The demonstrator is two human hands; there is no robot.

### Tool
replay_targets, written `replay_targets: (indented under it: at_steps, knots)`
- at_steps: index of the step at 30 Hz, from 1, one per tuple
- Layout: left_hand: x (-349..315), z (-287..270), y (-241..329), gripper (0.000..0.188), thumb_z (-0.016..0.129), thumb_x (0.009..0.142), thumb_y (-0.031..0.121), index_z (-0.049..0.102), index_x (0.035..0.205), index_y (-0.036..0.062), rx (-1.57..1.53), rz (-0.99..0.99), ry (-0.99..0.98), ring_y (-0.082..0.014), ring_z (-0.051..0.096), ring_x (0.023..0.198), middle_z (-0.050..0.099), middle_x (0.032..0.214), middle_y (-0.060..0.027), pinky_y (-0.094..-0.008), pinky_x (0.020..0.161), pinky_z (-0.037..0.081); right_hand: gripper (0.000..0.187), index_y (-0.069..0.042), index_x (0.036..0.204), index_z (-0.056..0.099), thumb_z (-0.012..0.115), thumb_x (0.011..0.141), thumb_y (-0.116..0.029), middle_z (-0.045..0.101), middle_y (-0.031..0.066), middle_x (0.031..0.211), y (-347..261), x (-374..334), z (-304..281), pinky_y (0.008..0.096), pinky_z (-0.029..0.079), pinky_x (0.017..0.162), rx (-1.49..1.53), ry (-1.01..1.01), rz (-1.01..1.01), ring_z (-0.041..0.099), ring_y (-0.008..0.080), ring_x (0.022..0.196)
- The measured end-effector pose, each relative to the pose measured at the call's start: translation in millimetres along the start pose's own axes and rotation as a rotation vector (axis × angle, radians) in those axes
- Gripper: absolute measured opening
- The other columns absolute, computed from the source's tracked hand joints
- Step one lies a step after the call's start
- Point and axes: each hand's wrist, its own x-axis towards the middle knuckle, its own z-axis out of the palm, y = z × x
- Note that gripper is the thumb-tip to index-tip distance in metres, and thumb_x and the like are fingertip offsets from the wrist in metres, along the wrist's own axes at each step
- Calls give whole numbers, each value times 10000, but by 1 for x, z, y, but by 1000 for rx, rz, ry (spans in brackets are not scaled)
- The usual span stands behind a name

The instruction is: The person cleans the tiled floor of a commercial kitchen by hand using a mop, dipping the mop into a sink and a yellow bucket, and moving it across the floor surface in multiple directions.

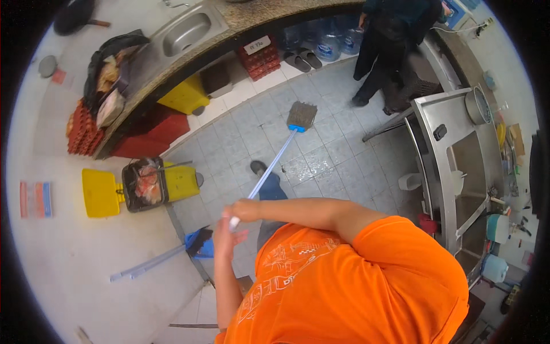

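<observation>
A broom slants across the floor ahead of me. Its blue-collared, dark grey bristle head rests on the tiles, and its pale handle rises toward my body. My right hand is closed around the handle near its white top end. Beside that end is my left hand, somewhat blurred, with its fingers stretched out and its thumb apart. Whether the left palm touches the handle is hard to see. A blue dustpan with a long pale handle lies to the left of my left hand.
A yellow bin with its lid open holds waste at the left. Another person in dark clothes stands at the far right. A steel sink unit borders the right side; a granite counter curves along the back, over crates and water jugs.
</observation>
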Motion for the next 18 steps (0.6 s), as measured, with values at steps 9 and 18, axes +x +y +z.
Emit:
replay_targets:
  at_steps: [9,18]
  knots:
    - [214,56,96,408,588,903,364,668,746,-4,1099,538,-78,-454,619,669,620,695,-270,-529,601,474,216,-166,940,716,632,810,-317,691,104,944,214,44,-138,596,355,967,-500,-494,699,616,272,1047]
    - [366,386,209,425,541,861,166,441,1227,-24,1016,3,-758,-433,638,958,626,1046,-296,-524,811,514,432,-134,1169,619,647,837,-409,374,77,1485,403,-60,-384,710,162,1068,-719,-211,1337,205,376,1430]
